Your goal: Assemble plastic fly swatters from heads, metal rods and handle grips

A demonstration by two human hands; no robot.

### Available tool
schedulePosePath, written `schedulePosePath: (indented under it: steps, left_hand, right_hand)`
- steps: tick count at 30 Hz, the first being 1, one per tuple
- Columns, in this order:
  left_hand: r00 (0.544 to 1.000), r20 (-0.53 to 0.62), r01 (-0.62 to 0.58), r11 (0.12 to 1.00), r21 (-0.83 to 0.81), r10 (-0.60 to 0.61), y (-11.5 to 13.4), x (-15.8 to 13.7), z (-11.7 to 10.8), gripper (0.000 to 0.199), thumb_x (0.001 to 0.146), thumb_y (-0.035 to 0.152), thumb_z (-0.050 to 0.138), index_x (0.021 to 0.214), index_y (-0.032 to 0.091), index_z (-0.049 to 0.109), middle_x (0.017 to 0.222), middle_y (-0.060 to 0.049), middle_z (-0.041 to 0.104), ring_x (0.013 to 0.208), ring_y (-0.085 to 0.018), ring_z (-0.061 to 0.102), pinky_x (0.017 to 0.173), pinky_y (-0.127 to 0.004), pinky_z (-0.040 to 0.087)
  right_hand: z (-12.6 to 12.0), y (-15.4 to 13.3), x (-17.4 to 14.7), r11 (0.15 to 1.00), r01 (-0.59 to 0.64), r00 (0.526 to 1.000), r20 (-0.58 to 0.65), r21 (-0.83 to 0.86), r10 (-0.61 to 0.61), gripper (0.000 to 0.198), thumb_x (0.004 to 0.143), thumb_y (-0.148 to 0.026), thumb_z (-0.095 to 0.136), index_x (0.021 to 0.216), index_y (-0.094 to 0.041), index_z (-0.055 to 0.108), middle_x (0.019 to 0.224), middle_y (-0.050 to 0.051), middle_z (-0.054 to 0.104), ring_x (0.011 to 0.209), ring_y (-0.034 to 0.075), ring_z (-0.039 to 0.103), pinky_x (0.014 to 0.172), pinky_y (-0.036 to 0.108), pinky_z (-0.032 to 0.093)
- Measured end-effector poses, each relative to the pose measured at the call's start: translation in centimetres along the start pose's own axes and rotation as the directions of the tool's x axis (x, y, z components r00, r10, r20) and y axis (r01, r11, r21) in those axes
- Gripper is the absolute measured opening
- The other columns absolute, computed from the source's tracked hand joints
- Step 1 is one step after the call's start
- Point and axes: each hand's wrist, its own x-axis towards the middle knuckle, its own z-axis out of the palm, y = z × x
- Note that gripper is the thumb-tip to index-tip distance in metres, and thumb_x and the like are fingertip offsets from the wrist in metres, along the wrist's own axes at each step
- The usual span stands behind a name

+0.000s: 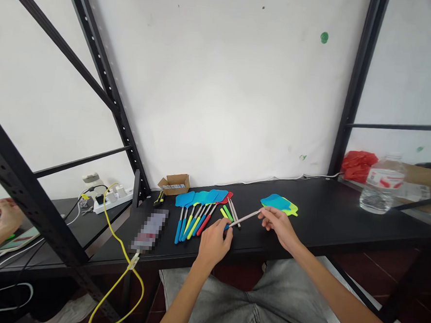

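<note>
My left hand point(213, 242) pinches the blue grip end of a thin silver telescopic rod point(244, 218) above the black table point(324, 222). My right hand point(278, 224) holds the rod's other end, close to a small pile of blue and yellow-green swatter heads point(279, 203). To the left of my hands lies a row of several finished fly swatters point(197, 210) with blue and red heads and blue, green and red handles. A few loose rods with green grips point(230, 212) lie beside that row.
A small open cardboard box point(174, 183) sits at the back by the wall. A phone point(149, 230) on a yellow cable point(117, 243) lies at the left. A power strip point(111, 198) and another person's hands point(0, 219) are further left. A water bottle point(382, 184) and red bag point(357, 165) stand at the right.
</note>
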Motion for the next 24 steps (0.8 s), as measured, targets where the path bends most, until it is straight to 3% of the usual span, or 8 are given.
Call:
schedulePosePath:
  steps: [8, 24]
  left_hand:
    - [1.0, -0.001, -0.023, 1.0, -0.003, 0.023, 0.09, -0.01, -0.07, 0.017, 0.094, 0.028, 0.042, 0.102, 0.025, 0.057, 0.086, 0.0, 0.064, 0.065, -0.014, 0.056, 0.056, -0.024, 0.031]
    - [0.997, 0.027, -0.069, 0.997, 0.021, 0.068, 0.32, -0.12, -0.23, 0.021, 0.097, 0.037, 0.042, 0.104, 0.027, 0.059, 0.095, 0.001, 0.066, 0.077, -0.014, 0.062, 0.064, -0.023, 0.037]
  right_hand:
    - [0.32, 0.02, -0.38, 0.97, 0.099, 0.984, 0.169, -0.221, -0.062, 0.027, 0.086, -0.044, 0.056, 0.079, -0.018, 0.062, 0.074, 0.003, 0.063, 0.059, 0.013, 0.053, 0.05, 0.025, 0.038]
    - [0.71, -0.77, -0.95, 0.942, 0.149, 0.961, 0.27, -0.3, -0.065, 0.037, 0.09, -0.044, 0.051, 0.066, -0.017, 0.06, 0.059, 0.001, 0.058, 0.056, 0.013, 0.053, 0.055, 0.026, 0.04]
